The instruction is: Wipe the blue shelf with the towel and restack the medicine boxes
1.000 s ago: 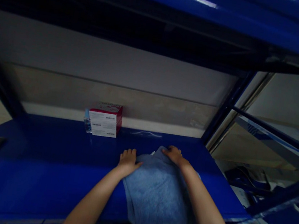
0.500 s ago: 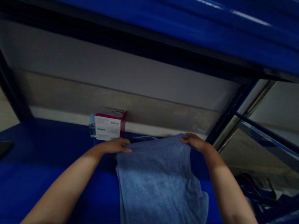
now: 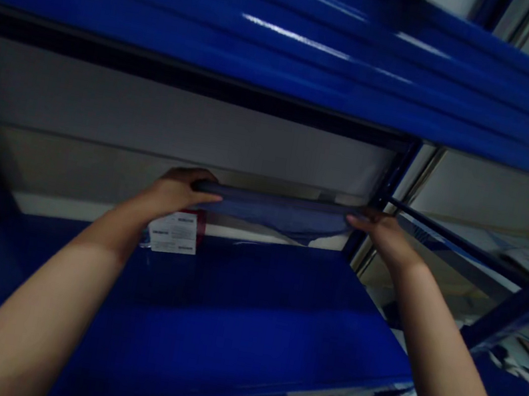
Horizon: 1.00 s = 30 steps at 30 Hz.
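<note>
your left hand [image 3: 175, 191] and right hand [image 3: 379, 235] grip the two ends of the towel [image 3: 272, 211] with closed fingers, holding it stretched in the air above the back of the shelf [image 3: 246, 310]. it is up, not resting on the shelf. the box [image 3: 173, 231] stands below your left hand, half hidden by it and the towel.

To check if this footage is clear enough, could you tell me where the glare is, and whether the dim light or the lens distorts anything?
In the head view, white glare streaks run along the glossy upper shelf; the dim light leaves the towel dark, so its folds are hard to read; the wide lens bends the shelf lines and makes the left forearm look huge near the corner.
</note>
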### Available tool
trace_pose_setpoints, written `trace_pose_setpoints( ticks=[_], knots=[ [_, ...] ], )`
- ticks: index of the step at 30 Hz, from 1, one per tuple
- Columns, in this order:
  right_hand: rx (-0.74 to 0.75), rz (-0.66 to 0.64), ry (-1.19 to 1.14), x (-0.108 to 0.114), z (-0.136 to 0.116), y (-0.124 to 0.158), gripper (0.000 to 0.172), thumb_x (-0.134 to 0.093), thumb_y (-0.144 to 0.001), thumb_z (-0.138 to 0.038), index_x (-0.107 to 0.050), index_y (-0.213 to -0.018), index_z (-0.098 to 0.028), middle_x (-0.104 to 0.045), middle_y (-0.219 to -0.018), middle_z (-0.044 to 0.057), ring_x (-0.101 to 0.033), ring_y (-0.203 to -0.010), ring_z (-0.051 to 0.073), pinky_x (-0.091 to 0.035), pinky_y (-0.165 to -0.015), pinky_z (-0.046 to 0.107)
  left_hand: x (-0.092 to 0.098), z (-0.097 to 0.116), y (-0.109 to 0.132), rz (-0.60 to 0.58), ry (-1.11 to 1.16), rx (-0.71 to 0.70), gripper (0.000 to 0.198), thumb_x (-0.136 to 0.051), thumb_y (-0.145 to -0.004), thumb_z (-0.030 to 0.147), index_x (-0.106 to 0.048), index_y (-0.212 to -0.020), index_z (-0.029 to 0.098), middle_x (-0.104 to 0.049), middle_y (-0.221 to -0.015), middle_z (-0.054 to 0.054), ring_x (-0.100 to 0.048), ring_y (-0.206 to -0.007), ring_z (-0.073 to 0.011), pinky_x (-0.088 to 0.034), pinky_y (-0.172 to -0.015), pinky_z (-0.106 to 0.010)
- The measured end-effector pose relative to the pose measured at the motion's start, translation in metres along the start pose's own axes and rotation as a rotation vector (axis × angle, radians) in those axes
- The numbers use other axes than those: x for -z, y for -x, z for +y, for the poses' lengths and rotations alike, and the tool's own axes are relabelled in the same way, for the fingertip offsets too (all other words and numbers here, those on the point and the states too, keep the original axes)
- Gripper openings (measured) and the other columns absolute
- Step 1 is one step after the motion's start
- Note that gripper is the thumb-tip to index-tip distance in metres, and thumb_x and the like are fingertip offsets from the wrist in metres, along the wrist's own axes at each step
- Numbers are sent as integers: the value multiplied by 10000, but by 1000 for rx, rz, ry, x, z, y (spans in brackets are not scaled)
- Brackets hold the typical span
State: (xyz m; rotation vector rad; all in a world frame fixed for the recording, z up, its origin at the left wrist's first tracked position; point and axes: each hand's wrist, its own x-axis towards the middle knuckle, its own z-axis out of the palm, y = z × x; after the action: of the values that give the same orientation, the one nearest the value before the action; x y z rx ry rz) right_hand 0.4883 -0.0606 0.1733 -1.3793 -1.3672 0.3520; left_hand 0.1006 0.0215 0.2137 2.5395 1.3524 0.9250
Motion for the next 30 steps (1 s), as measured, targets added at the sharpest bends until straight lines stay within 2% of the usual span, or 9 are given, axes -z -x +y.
trace_pose_setpoints(
  ticks=[4, 7, 12, 16, 18, 21, 25, 27, 30],
  knots=[
    [-303, -274, -74, -9, 56, 90, 328, -734, -507, -377, -683, -740, -152, -656, -695, 34, -575, -637, 159, -450, -639, 281, -52, -15, 76, -392, 81, -24, 297, -567, -690, 438, -626, -850, 195, -652, -852, 7, -580, -820, -175, -409, -738, -237],
    [-406, -445, -102, -11, 90, 150, 245, -726, -517, -342, -680, -666, -154, -629, -623, 5, -535, -573, 135, -429, -602, 266, -80, -13, 130, -685, 151, 6, 257, -559, -705, 419, -629, -806, 193, -650, -789, 16, -587, -751, -160, -407, -678, -206],
    [-490, -579, -84, 5, 96, 206, 227, -704, -572, -332, -686, -723, -163, -618, -654, -5, -508, -578, 119, -399, -587, 237, -76, 5, 175, -844, 143, 28, 181, -601, -692, 370, -632, -782, 216, -642, -785, 26, -578, -778, -164, -390, -692, -199],
    [-514, -666, -79, 11, 86, 202, 260, -682, -597, -388, -648, -670, -140, -570, -605, -14, -472, -549, 100, -369, -545, 220, -65, -1, 165, -942, 196, 21, 215, -583, -712, 404, -642, -842, 243, -647, -847, 35, -570, -831, -173, -395, -718, -204],
    [-505, -609, -98, 3, 86, 183, 297, -681, -590, -414, -622, -671, -134, -551, -591, -22, -465, -542, 92, -363, -537, 217, -69, -15, 145, -904, 245, 24, 271, -537, -745, 432, -636, -885, 223, -649, -853, 27, -580, -806, -173, -407, -699, -208],
    [-464, -419, -92, -23, 93, 140, 334, -691, -576, -429, -594, -678, -126, -554, -591, -20, -490, -560, 105, -379, -553, 231, -89, -40, 101, -702, 228, 42, 307, -504, -763, 425, -627, -906, 183, -654, -860, 7, -586, -808, -194, -415, -722, -239],
    [-472, -186, 193, -67, 97, 87, 330, -591, -736, -417, -592, -865, -113, -611, -803, 31, -562, -725, 151, -450, -655, 285, -130, -65, 50, -496, 120, 98, 281, -501, -747, 333, -603, -910, 129, -636, -893, -64, -566, -842, -248, -400, -771, -317],
    [-497, -134, 317, -84, 99, 77, 314, -504, -824, -374, -545, -1020, -132, -578, -987, 47, -561, -848, 159, -470, -735, 337, -150, -69, 40, -385, 58, 114, 258, -496, -736, 272, -587, -917, 113, -615, -923, -103, -544, -889, -283, -383, -796, -368],
    [-543, -87, 416, -96, 106, 87, 356, -518, -821, -335, -499, -1113, -133, -505, -1145, 109, -512, -1009, 219, -427, -843, 416, -171, -64, 52, -233, -5, 60, 256, -477, -729, 196, -560, -953, 105, -563, -1018, -148, -482, -987, -317, -341, -850, -437]
  ],
)
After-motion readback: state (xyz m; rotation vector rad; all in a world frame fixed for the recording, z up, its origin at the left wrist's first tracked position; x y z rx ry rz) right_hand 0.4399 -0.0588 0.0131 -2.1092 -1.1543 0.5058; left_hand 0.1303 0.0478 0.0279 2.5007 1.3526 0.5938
